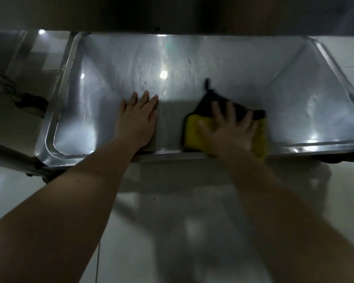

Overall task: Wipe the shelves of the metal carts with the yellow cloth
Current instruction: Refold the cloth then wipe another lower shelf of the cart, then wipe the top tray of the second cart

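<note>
A low metal cart shelf (119, 64) with a raised rim fills the upper half of the head view, shiny and streaked. The yellow cloth (193, 132), dark on its other side, lies near the shelf's front edge, right of centre. My right hand (229, 129) presses flat on the cloth with fingers spread; it is blurred. My left hand (137, 117) rests flat on the bare shelf to the left of the cloth, fingers straight and together.
A darker shelf or cart top (172, 15) overhangs the far side. To the left are a cart post and a black wheel (32, 103) of a neighbouring cart. Glossy tiled floor (172, 221) lies below the front rim.
</note>
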The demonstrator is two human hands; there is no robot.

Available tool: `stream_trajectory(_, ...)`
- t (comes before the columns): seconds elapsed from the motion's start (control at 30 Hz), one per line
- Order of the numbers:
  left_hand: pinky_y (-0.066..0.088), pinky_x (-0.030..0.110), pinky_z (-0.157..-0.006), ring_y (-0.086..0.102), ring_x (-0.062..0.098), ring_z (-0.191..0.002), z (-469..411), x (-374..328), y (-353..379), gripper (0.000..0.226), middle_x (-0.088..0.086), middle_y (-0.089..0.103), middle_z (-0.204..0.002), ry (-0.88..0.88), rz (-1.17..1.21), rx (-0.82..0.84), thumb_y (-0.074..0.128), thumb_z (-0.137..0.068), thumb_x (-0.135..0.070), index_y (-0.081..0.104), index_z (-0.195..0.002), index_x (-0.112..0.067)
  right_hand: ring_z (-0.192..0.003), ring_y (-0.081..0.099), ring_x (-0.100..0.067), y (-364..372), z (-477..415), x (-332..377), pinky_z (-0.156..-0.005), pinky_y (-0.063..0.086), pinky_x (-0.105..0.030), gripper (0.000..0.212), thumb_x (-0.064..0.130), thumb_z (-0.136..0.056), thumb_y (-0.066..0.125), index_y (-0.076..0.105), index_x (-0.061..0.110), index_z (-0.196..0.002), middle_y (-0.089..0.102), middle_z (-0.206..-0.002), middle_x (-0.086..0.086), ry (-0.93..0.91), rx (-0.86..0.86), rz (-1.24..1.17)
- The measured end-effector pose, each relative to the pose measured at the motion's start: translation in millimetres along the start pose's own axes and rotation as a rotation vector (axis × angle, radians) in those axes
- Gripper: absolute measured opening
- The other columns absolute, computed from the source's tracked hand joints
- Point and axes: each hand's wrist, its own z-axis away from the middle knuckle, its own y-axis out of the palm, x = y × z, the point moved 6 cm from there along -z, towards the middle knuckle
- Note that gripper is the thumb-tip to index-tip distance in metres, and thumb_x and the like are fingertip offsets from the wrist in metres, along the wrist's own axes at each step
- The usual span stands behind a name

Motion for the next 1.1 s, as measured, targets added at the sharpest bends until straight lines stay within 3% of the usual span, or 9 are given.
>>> stream_trajectory(0.07, 0.007, 0.044, -0.122, 0.012, 0.025, -0.151, 3, 5, -7, 0.047, 0.002, 0.022, -0.162, -0.014, 0.148, -0.013, 0.028, -0.106, -0.026, 0.031, -0.153, -0.025, -0.144, -0.018, -0.049, 15, 32, 63, -0.114, -0.01, -0.064, 0.074, 0.077, -0.09, 0.012, -0.016, 0.046, -0.151, -0.02, -0.163, 0.003, -0.15, 0.041, 0.015)
stream_trajectory(0.17, 0.031, 0.033, -0.107, 0.043, 0.024, -0.132, 16, 16, -24, 0.038, 0.005, 0.052, -0.141, -0.079, 0.478, -0.123, 0.047, -0.102, -0.02, 0.052, -0.14, -0.021, -0.146, -0.015, -0.045, 15, 49, 90, -0.116, -0.01, -0.061, 0.066, 0.069, -0.096, 0.018, -0.007, 0.046, -0.153, -0.014, -0.164, 0.006, -0.241, 0.091, -0.022)
stream_trajectory(0.3, 0.033, 0.027, -0.091, 0.055, 0.026, -0.111, 37, 5, -31, 0.032, 0.004, 0.067, -0.113, 0.06, 0.347, -0.174, 0.069, -0.088, -0.035, 0.071, -0.116, -0.02, -0.142, 0.019, -0.025, -13, 37, 47, -0.113, 0.011, -0.042, 0.041, 0.04, -0.101, 0.042, 0.044, 0.038, -0.142, 0.033, -0.156, 0.012, -0.285, -0.116, -0.189)
stream_trajectory(0.43, 0.034, 0.038, -0.093, 0.051, 0.03, -0.112, 42, -13, -29, 0.031, 0.001, 0.066, -0.108, 0.166, 0.193, -0.139, 0.069, -0.085, -0.044, 0.075, -0.108, -0.024, -0.127, 0.031, -0.022, -23, 30, 28, -0.103, 0.018, -0.034, 0.028, 0.031, -0.099, 0.053, 0.062, 0.028, -0.125, 0.05, -0.14, 0.01, -0.372, -0.163, -0.249)
stream_trajectory(0.57, 0.025, 0.035, -0.093, 0.042, 0.027, -0.118, 40, -21, -32, 0.022, -0.002, 0.061, -0.113, 0.137, 0.115, -0.088, 0.067, -0.089, -0.041, 0.07, -0.104, -0.026, -0.116, 0.036, -0.024, -25, 27, 28, -0.093, 0.021, -0.03, 0.012, 0.026, -0.097, 0.057, 0.063, 0.02, -0.105, 0.057, -0.121, 0.001, -0.362, -0.191, -0.269)
stream_trajectory(0.73, 0.034, 0.041, -0.095, 0.047, 0.025, -0.111, 4, -62, -52, 0.018, 0.003, 0.062, -0.109, 0.229, 0.076, -0.164, 0.058, -0.096, -0.03, 0.065, -0.104, -0.016, -0.115, 0.044, -0.032, -46, 5, 3, -0.088, 0.032, -0.034, 0.01, 0.021, -0.094, 0.06, 0.064, 0.016, -0.103, 0.058, -0.113, -0.009, -0.164, -0.254, -0.397)
stream_trajectory(0.9, 0.039, 0.039, -0.095, 0.049, 0.024, -0.113, -15, -83, -30, 0.018, 0.005, 0.059, -0.117, 0.252, 0.029, -0.056, 0.053, -0.098, -0.021, 0.058, -0.115, -0.018, -0.121, 0.041, -0.032, -36, -17, 6, -0.102, 0.039, -0.047, 0.043, 0.043, -0.084, 0.073, 0.057, 0.017, -0.115, 0.049, -0.122, -0.01, -0.132, 0.019, -0.287)
stream_trajectory(0.97, 0.039, 0.039, -0.097, 0.048, 0.025, -0.117, -8, -78, -21, 0.024, 0.004, 0.058, -0.123, 0.272, 0.12, -0.061, 0.049, -0.1, -0.019, 0.056, -0.123, -0.019, -0.112, 0.049, -0.028, -34, -26, 5, -0.092, 0.046, -0.044, 0.049, 0.042, -0.079, 0.079, 0.055, 0.016, -0.112, 0.054, -0.114, -0.007, -0.121, 0.067, -0.364)
stream_trajectory(1.1, 0.033, 0.038, -0.103, 0.047, 0.027, -0.124, 4, -70, -9, 0.032, 0.006, 0.057, -0.131, 0.347, 0.152, -0.117, 0.048, -0.102, -0.025, 0.056, -0.131, -0.015, -0.092, 0.051, -0.02, -31, -30, 12, -0.076, 0.043, -0.033, 0.045, 0.034, -0.082, 0.079, 0.053, 0.01, -0.111, 0.051, -0.1, -0.005, -0.176, 0.178, -0.377)
